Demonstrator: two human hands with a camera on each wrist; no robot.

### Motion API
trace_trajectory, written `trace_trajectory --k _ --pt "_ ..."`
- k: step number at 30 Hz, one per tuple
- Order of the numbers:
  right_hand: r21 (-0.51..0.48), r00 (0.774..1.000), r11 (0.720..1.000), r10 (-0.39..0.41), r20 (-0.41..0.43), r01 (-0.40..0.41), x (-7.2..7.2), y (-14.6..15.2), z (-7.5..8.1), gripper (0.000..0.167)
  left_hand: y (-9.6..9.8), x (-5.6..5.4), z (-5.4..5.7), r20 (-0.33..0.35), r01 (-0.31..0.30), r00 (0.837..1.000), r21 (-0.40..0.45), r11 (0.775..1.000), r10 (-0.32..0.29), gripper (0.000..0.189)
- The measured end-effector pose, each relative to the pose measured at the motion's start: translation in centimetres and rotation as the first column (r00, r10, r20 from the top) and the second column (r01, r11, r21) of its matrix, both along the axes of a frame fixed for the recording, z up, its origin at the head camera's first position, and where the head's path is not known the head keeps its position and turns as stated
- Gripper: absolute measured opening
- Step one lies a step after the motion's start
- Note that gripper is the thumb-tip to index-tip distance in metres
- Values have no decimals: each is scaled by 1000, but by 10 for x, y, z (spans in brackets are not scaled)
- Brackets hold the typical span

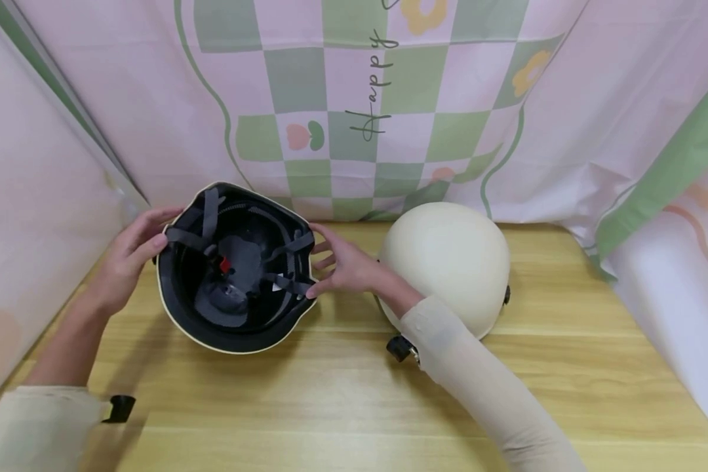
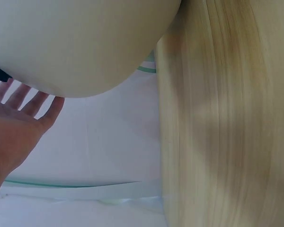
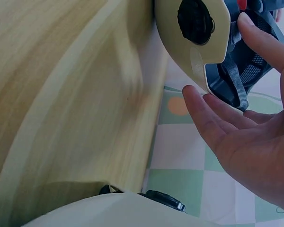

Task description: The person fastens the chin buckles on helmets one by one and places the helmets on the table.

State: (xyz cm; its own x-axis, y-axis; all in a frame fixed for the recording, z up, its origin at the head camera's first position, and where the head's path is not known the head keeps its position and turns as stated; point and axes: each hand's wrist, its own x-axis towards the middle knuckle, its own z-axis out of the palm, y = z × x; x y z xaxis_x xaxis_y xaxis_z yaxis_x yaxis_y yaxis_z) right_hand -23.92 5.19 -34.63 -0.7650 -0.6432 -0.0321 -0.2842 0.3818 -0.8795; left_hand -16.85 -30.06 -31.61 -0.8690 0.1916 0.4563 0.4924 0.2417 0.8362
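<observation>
An upturned cream helmet (image 1: 236, 347) shows its black padded inside, grey straps (image 1: 210, 216) and a small red piece (image 1: 225, 265). On its left side my left hand (image 1: 126, 255) holds the rim, thumb at the edge; the left wrist view has those fingers against the smooth outer shell (image 2: 85, 47). My right hand (image 1: 345, 265) grips the opposite rim, with the thumb near a strap. From the right wrist, a round black knob (image 3: 195, 21) appears on that helmet's side. Whether the shell touches the table cannot be told.
A second cream helmet (image 1: 448, 262) sits dome up on the wooden table (image 1: 283, 406), under and beyond my right forearm. A black fitting (image 1: 398, 348) sticks out at its lower left. Patterned curtains (image 1: 354, 92) hang behind and along both sides.
</observation>
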Motion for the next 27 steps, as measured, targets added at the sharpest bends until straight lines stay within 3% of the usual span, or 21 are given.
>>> trace_trajectory --k 5,14,17,20,23,27 --pt "13 1000 1000 -4 1 4 1 -1 -2 122 4 -1 3 -67 -98 994 -97 990 92 39" --pt "31 999 999 -29 -14 29 5 -4 -1 120 9 -2 7 -112 -145 985 -127 981 131 38" --pt "37 999 999 -33 -16 34 7 -4 -3 119 9 -1 7 -58 -89 995 -50 995 86 38" --pt "47 999 998 -34 -16 35 9 -5 -7 118 7 0 5 -6 4 1000 92 996 -4 37" --pt "87 999 996 -34 -32 37 11 -5 -9 117 4 0 0 -24 120 993 210 970 -118 36" --pt "151 997 987 -37 -62 46 13 -6 -10 117 2 -1 -5 -84 249 968 260 933 -235 43"
